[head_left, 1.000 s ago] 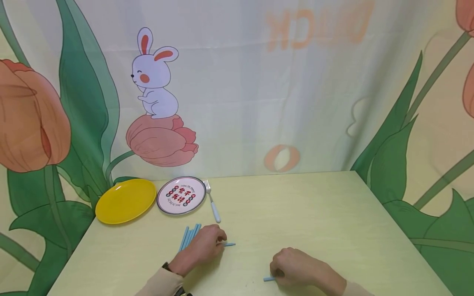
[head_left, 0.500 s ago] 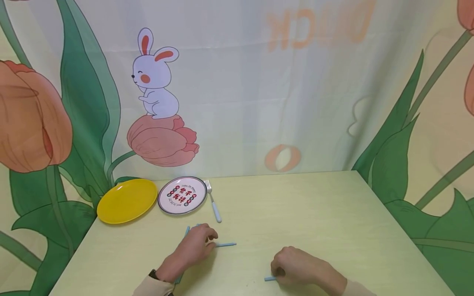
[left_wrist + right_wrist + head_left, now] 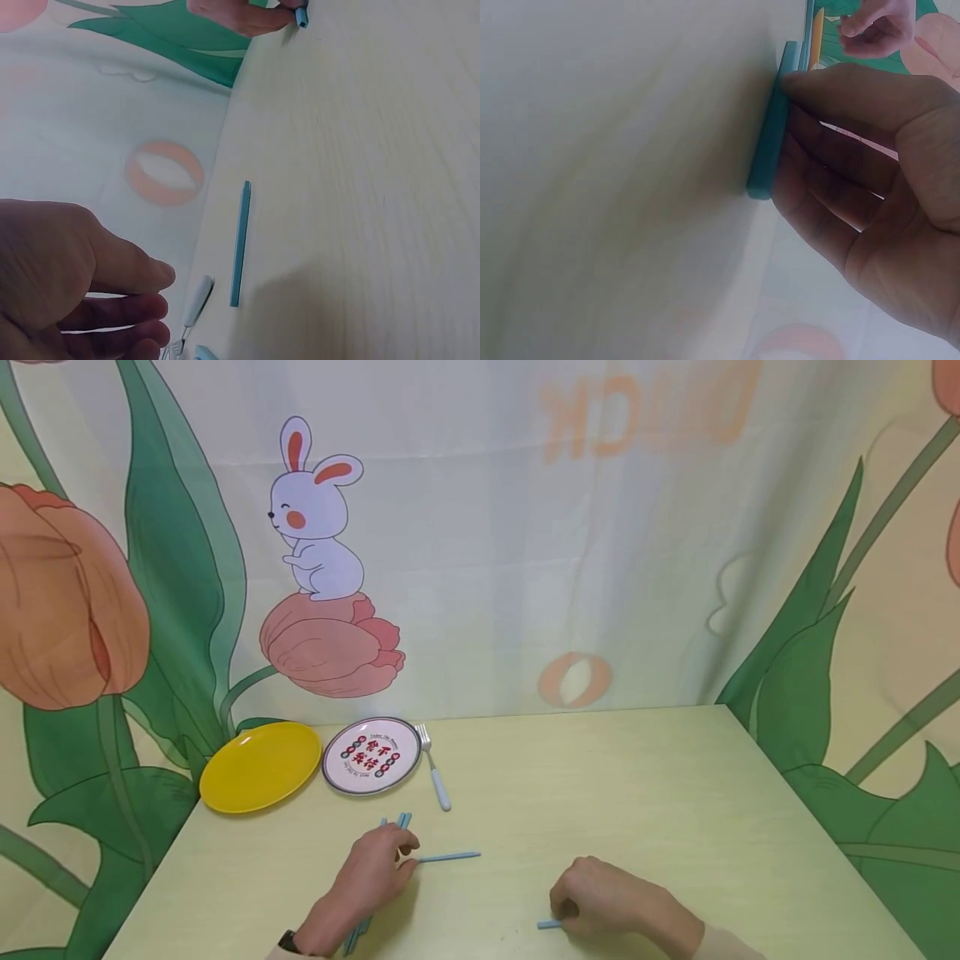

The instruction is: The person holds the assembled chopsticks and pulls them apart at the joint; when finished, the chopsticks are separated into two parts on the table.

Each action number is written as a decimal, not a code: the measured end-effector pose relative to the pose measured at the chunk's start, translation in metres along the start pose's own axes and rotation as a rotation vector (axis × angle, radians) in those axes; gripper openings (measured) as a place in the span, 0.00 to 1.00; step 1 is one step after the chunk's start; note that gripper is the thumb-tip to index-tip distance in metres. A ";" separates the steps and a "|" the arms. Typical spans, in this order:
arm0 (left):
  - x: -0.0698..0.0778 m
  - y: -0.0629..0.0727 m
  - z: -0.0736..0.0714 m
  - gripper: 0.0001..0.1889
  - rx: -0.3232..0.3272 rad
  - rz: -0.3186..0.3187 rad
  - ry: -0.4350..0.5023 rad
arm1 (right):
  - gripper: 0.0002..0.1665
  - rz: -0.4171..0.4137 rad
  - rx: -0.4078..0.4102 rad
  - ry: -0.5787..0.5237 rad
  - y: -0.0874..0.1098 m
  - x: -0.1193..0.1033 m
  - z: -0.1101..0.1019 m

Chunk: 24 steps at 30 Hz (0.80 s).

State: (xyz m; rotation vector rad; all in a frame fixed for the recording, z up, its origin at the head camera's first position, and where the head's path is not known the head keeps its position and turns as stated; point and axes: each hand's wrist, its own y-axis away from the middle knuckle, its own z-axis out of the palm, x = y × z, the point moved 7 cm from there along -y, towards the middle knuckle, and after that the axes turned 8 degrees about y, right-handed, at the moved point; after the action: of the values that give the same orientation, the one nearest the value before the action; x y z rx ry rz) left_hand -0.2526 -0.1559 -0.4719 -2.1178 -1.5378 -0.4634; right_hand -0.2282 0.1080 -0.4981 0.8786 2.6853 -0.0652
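Observation:
A thin blue stick (image 3: 453, 857) lies crosswise on the table, its left end near the fingertips of my left hand (image 3: 372, 870). In the left wrist view this stick (image 3: 240, 247) is apart from the hand, whose fingers are loosely bent with nothing between them. Several more blue sticks (image 3: 405, 819) lie under and beside the left hand, which hides their middles. Over to the right, my right hand (image 3: 607, 897) pinches another blue stick (image 3: 771, 131) between thumb and fingers, low at the tabletop. Only that stick's left end shows in the head view.
At the back left stand a yellow plate (image 3: 260, 768) and a white plate (image 3: 372, 757) with red lettering. A fork (image 3: 437, 781) with a pale handle lies right of the white plate. A printed curtain (image 3: 480, 543) hangs behind the table (image 3: 637, 793).
My left hand has let go of the crosswise stick and drawn back left and toward me, showing more of it. The right hand stays in place with its stick.

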 end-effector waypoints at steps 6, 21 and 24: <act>-0.009 0.007 -0.004 0.07 0.006 -0.070 -0.046 | 0.06 0.004 0.000 0.000 0.000 0.000 0.000; -0.028 0.017 -0.003 0.07 -0.021 -0.249 -0.070 | 0.06 -0.008 0.001 0.056 -0.001 0.001 0.002; -0.032 0.021 -0.004 0.07 -0.006 -0.258 -0.073 | 0.06 -0.004 -0.002 0.052 -0.001 0.002 0.002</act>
State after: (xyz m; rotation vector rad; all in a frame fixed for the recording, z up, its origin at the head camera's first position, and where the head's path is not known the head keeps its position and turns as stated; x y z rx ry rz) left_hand -0.2422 -0.1886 -0.4894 -1.9678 -1.8646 -0.4831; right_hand -0.2299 0.1079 -0.5007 0.8858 2.7344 -0.0409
